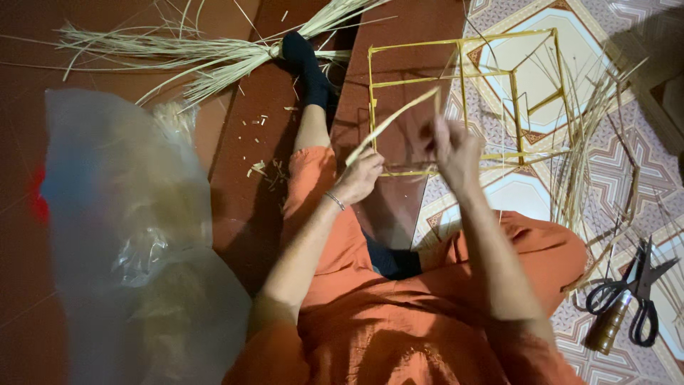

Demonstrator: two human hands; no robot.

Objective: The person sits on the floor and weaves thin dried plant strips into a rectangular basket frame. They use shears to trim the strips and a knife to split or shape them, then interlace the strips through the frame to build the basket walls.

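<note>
I sit on the floor in orange clothes with one leg stretched out. My left hand (360, 175) grips the lower end of a pale bamboo strip (392, 122) that rises up and to the right. My right hand (452, 146) pinches the strip near its upper end, fingers closed. Both hands hover just in front of a yellow frame of thin bamboo sticks (463, 71), a boxy lattice standing on the floor. The lower edge of the frame is partly hidden behind my hands.
A bundle of dry straw-like strips (185, 50) lies at the top left beside my dark-socked foot (303, 60). A crumpled clear plastic bag (135, 235) fills the left. Loose thin sticks (584, 150) lie right, with black scissors (638, 292) and a wooden-handled tool (609, 324) on patterned tiles.
</note>
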